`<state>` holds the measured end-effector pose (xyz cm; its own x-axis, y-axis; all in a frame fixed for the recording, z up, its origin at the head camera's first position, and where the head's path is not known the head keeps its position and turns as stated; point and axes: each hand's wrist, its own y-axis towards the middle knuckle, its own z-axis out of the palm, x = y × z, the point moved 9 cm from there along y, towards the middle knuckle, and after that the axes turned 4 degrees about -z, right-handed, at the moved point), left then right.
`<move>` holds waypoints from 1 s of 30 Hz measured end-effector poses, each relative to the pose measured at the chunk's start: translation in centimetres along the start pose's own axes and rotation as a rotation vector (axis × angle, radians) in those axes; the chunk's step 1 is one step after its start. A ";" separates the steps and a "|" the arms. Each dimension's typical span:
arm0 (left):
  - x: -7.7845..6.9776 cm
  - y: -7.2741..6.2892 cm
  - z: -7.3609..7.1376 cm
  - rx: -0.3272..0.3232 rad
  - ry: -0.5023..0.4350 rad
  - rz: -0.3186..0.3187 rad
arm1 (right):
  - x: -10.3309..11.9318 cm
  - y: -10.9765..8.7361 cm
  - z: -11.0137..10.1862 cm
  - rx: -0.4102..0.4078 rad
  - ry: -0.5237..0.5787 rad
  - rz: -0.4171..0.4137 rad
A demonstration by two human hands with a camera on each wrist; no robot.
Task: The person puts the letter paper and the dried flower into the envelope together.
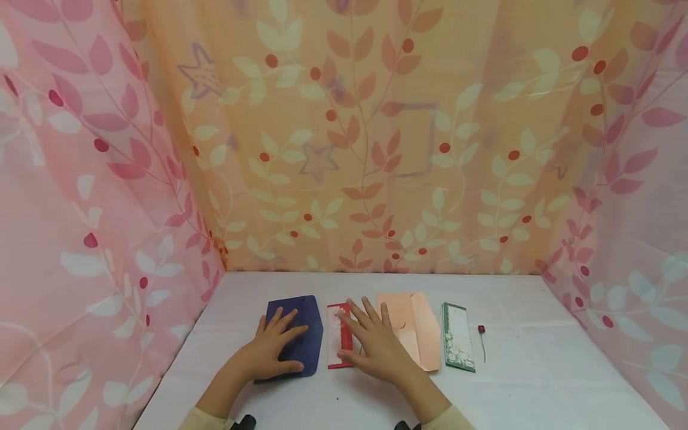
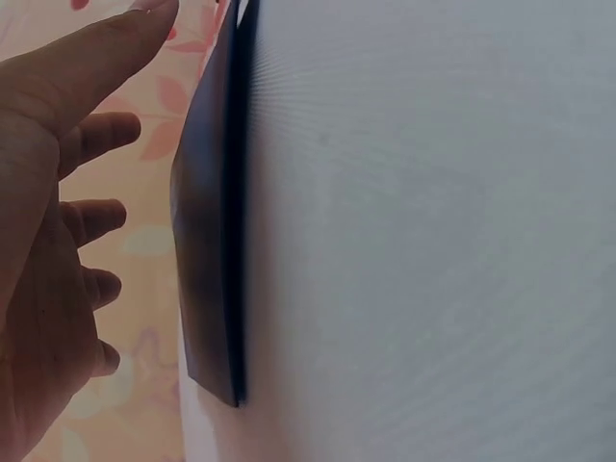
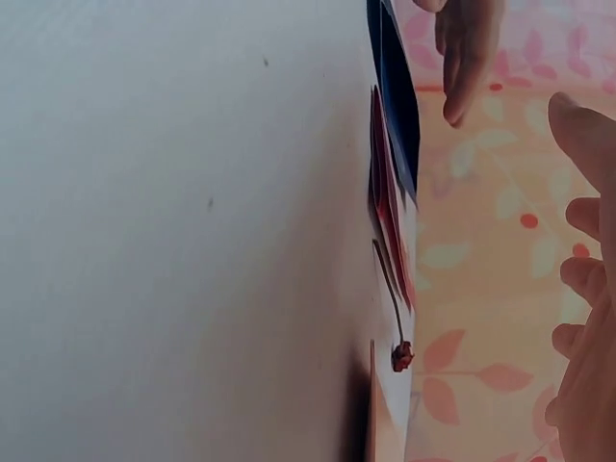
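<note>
My left hand (image 1: pixel 269 352) hovers with spread fingers over a dark blue envelope (image 1: pixel 310 349). In the left wrist view a gap shows between that hand and the envelope (image 2: pixel 207 241). Spread in the air too, my right hand (image 1: pixel 378 349) is above a red card (image 1: pixel 334 343) with a pale panel and the left part of a peach envelope (image 1: pixel 427 334). Neither hand holds anything. Between the red card and the peach envelope lies a dried red rose (image 3: pixel 402 356) on a thin stem, seen in the right wrist view and mostly hidden by my hand in the head view.
Right of the peach envelope lies a green-bordered card (image 1: pixel 458 334) with white flowers. Beside it is another small dried rose (image 1: pixel 481 329). Everything rests on a white-covered table (image 1: pixel 510 394), enclosed by leaf-patterned curtains (image 1: pixel 365 149) at the back and sides.
</note>
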<state>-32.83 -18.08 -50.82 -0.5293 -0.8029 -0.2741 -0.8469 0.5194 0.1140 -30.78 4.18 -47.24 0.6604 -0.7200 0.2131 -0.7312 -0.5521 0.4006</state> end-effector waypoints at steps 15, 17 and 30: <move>0.1 0.1 0.4 0.021 0.004 -0.011 | 1.3 1.9 2.9 0.034 0.032 -0.065; 0.2 0.1 0.5 0.029 -0.001 -0.019 | 1.4 2.1 3.3 0.038 0.038 -0.068; 0.4 0.1 0.7 0.058 -0.006 -0.050 | 1.7 3.9 5.8 0.148 0.007 -0.006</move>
<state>-33.04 -18.15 -51.55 -0.4861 -0.8264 -0.2840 -0.8677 0.4952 0.0442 -33.48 -1.67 -50.48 0.6655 -0.7140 0.2177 -0.7443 -0.6127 0.2657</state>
